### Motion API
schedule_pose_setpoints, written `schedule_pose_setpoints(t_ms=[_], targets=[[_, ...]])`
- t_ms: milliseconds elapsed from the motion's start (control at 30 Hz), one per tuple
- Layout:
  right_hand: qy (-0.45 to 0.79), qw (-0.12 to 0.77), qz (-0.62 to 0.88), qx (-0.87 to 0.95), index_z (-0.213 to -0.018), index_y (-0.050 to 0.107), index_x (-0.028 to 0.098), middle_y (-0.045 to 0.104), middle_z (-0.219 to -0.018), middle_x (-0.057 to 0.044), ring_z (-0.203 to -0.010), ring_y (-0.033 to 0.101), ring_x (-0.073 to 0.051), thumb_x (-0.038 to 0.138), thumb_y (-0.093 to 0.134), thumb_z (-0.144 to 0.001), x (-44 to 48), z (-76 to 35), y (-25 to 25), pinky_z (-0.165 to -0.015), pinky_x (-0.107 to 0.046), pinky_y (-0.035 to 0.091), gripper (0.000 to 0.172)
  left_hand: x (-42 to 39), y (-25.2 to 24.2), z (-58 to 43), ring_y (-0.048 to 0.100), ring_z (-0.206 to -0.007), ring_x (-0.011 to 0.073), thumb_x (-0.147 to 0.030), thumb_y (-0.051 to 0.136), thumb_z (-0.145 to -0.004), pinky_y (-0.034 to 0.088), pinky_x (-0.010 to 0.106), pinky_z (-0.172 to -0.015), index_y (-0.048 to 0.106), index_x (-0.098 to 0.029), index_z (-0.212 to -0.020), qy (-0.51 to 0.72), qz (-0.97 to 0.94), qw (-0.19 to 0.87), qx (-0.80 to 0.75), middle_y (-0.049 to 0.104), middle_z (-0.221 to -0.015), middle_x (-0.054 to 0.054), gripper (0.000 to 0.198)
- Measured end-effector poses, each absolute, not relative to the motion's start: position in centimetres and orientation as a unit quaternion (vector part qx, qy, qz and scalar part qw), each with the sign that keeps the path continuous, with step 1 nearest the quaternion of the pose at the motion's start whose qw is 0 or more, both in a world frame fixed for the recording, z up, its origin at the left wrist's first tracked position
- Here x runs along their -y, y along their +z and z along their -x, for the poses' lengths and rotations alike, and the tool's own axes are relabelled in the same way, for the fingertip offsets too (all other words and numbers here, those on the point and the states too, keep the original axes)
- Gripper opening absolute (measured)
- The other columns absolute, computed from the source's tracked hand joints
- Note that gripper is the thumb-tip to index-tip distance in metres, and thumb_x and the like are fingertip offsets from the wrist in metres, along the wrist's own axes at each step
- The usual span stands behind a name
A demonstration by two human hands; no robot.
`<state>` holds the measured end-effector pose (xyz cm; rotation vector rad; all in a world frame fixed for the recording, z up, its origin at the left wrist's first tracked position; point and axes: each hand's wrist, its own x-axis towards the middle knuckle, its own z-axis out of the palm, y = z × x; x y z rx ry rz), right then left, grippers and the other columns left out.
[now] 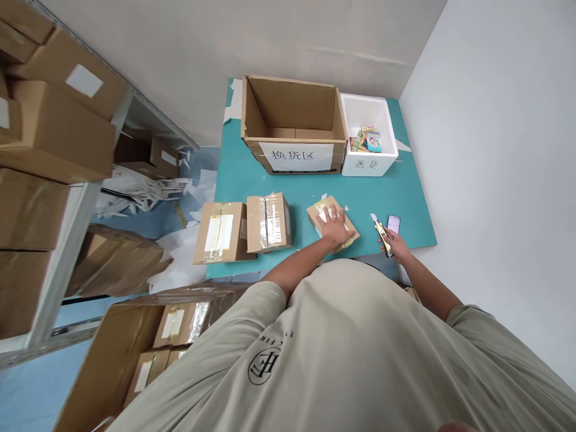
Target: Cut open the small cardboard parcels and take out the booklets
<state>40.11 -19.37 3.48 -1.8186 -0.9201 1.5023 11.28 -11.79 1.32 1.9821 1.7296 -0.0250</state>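
Live from the teal board [360, 186], and straight to the danger spot: the bare blade of a yellow utility knife [382, 235], out and angled up the board, close to a small taped cardboard parcel [345, 236] under the left hand [333, 227]. Real risk there! One slip from too much force or a bad angle, and the edge right into those exposed fingers. Second worry: the parcel near the board's near edge and turned at an angle, so a chance of sliding over under a hard shove. Also a phone [393, 224] just beside the blade, easy to nick or knock aside.

Now the hands. Left hand wide open, fingers spread, palm pressed flat on top of the parcel. Right hand [396, 245] closed, thumb and fingers wrapped around the knife's handle, just to the right of the parcel. Over at the board's left side, two larger taped parcels [245, 227], side by side and touching. Along the far edge, an open cardboard box [292, 123] with a paper sign on its front, and right beside it a white foam box [346, 120] holding colourful books [369, 139].
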Motion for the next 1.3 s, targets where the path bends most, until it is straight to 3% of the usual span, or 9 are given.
schedule_pose_setpoints(t_ms=[100,233,433,600,700,800,1000,1167,1300], targets=[[0.581,0.297,0.679,0.337,-0.177,0.061,0.024,0.086,-0.098,-0.004,-0.064,0.073,-0.015,0.041,0.081,-0.107,19.0,-40.3,3.4,-0.063,-0.027,0.064,0.075,10.8,0.8,-10.6,-0.003,-0.185,0.0593,-0.074,0.068,-0.101,0.004,0.086,-0.143,0.031,-0.02,-0.193,-0.016,-0.752,0.252,-0.608,0.015,-0.202,0.022,0.113],[0.597,0.293,0.668,0.332,-0.175,0.064,0.025,0.087,-0.1,-0.004,-0.064,0.074,-0.014,0.037,0.082,-0.109,18.5,-40.8,3.2,-0.063,-0.025,0.066,0.07,11.3,0.2,-9.0,0.008,-0.189,0.0444,-0.045,0.049,-0.114,0.006,0.074,-0.148,0.034,-0.02,-0.192,0.036,-0.738,0.233,-0.632,0.022,-0.201,0.02,0.083],[0.625,0.283,0.647,0.334,-0.172,0.066,0.026,0.088,-0.101,-0.005,-0.064,0.075,-0.014,0.035,0.082,-0.11,17.9,-41.8,3.0,-0.062,-0.024,0.067,0.065,13.6,-0.9,-8.6,0.007,-0.189,0.0455,-0.042,0.063,-0.105,0.016,0.069,-0.149,0.013,-0.011,-0.194,0.112,-0.53,0.222,-0.811,0.013,-0.201,0.028,0.107],[0.641,0.272,0.639,0.326,-0.173,0.064,0.026,0.087,-0.099,-0.003,-0.063,0.073,-0.013,0.031,0.08,-0.111,16.9,-42.7,3.1,-0.06,-0.022,0.065,0.064,13.4,-1.5,-9.8,0.015,-0.188,0.0457,-0.04,0.066,-0.101,0.028,0.068,-0.146,0.014,-0.011,-0.192,0.102,-0.437,0.258,-0.856,0.016,-0.199,0.031,0.109],[0.646,0.265,0.63,0.339,-0.172,0.065,0.028,0.086,-0.098,-0.003,-0.063,0.073,-0.013,0.034,0.082,-0.109,16.2,-43.3,3.1,-0.06,-0.023,0.065,0.065,13.0,-1.4,-10.0,0.028,-0.184,0.0484,-0.052,0.07,-0.1,0.04,0.071,-0.139,0.011,-0.016,-0.193,0.076,-0.413,0.271,-0.866,0.023,-0.196,0.035,0.116],[0.644,0.262,0.616,0.37,-0.169,0.067,0.028,0.086,-0.098,-0.004,-0.063,0.074,-0.014,0.041,0.085,-0.106,15.6,-44.0,2.9,-0.061,-0.025,0.065,0.066,12.7,-1.3,-9.2,0.035,-0.182,0.046,-0.064,0.065,-0.104,0.05,0.064,-0.133,0.003,-0.013,-0.193,-0.017,-0.45,0.275,-0.85,0.024,-0.194,0.037,0.12],[0.646,0.253,0.605,0.391,-0.166,0.069,0.028,0.084,-0.094,-0.003,-0.064,0.074,-0.016,0.05,0.087,-0.104,15.3,-45.6,2.2,-0.061,-0.026,0.065,0.069,13.0,-1.4,-6.5,0.078,-0.143,0.0418,-0.041,0.076,-0.098,0.063,0.054,-0.112,0.003,-0.017,-0.195,-0.015,-0.511,0.234,-0.827,0.054,-0.179,0.036,0.123],[0.658,0.246,0.604,0.377,-0.167,0.068,0.026,0.084,-0.096,-0.004,-0.064,0.073,-0.016,0.044,0.086,-0.105,15.6,-46.4,1.7,-0.062,-0.026,0.065,0.067,13.5,-0.4,-4.7,0.071,-0.151,0.0441,-0.032,0.076,-0.094,0.061,0.055,-0.117,0.016,-0.016,-0.194,-0.042,-0.549,0.225,-0.804,0.053,-0.179,0.035,0.117],[0.65,0.227,0.592,0.419,-0.168,0.07,0.027,0.085,-0.1,-0.005,-0.065,0.072,-0.015,0.045,0.089,-0.103,15.6,-46.5,1.5,-0.064,-0.027,0.064,0.07,12.0,1.1,-3.3,0.052,-0.171,0.039,-0.018,0.071,-0.09,0.043,0.056,-0.139,0.035,-0.023,-0.19,-0.081,-0.705,0.242,-0.662,0.049,-0.187,0.024,0.107]])
